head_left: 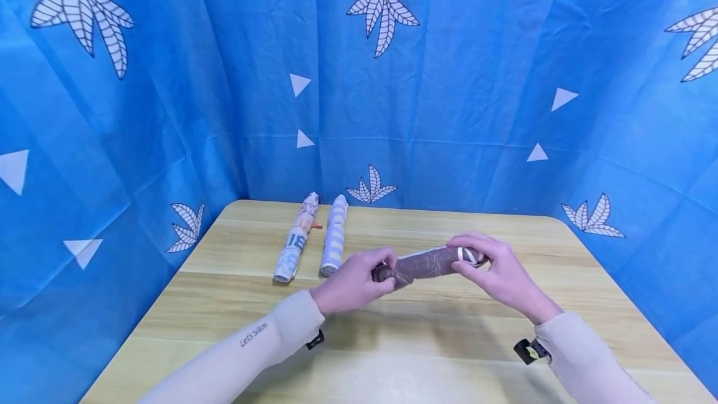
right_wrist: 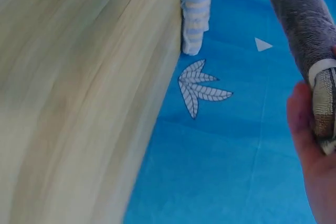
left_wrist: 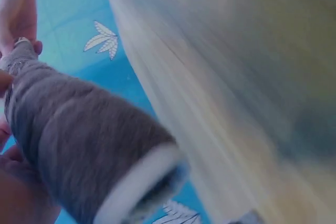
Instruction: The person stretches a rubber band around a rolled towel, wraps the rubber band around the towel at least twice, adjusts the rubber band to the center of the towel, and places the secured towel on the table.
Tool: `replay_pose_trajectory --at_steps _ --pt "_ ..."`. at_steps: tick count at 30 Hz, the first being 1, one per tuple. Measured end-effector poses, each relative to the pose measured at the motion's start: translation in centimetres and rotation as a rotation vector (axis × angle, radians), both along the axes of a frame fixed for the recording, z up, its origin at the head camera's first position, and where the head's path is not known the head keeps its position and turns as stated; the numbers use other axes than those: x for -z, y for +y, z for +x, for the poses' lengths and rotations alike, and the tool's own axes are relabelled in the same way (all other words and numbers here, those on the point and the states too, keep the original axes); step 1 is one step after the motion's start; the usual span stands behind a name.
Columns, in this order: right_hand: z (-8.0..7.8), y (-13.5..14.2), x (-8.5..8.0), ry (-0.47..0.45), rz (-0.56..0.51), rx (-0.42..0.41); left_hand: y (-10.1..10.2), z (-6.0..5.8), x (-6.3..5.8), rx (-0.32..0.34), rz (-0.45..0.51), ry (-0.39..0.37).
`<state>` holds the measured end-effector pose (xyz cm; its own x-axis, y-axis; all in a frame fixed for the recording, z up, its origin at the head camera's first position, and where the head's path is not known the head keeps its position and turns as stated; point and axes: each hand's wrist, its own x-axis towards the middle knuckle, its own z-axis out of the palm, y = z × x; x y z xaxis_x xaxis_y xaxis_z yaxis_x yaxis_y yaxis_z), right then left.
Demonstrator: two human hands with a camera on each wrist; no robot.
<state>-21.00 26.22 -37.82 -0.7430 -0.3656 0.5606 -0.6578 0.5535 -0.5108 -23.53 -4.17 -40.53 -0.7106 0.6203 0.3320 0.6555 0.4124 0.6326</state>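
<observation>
Both hands hold a tightly rolled brown-grey towel (head_left: 429, 264) above the table, one at each end. My left hand (head_left: 357, 280) grips the left end, with thumb and fingers curled round it. At the other end, my right hand (head_left: 499, 270) has its thumb below and fingers over the roll, beside a white band and a striped patch. The right end stands a little higher than the left. In the left wrist view the towel's (left_wrist: 89, 140) plush surface and a pale-edged open end show. The right wrist view shows the pale band (right_wrist: 321, 70) close to the thumb.
Two more rolled cloths lie at the back left of the wooden table (head_left: 449, 354): one with printed letters (head_left: 294, 240) and a small orange tag, one with pale stripes (head_left: 335, 235). A blue patterned curtain (head_left: 460, 92) hangs behind the table and along both sides.
</observation>
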Motion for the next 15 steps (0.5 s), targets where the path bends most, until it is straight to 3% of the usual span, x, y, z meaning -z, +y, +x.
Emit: replay_pose_trajectory --at_steps 4,8,12,15 --pt "0.24 -0.04 -0.09 0.208 0.123 -0.050 0.03 -0.33 0.03 -0.002 0.135 -0.204" --pt "0.40 -0.13 -0.15 0.368 0.231 -0.080 0.00 -0.50 0.16 0.062 0.202 -0.343" --pt "0.48 -0.17 -0.16 0.378 0.224 -0.086 0.03 -0.49 0.46 0.126 0.225 -0.444" --pt "0.61 -0.16 -0.10 0.327 0.196 -0.068 0.19 -0.17 0.71 0.105 0.209 -0.418"
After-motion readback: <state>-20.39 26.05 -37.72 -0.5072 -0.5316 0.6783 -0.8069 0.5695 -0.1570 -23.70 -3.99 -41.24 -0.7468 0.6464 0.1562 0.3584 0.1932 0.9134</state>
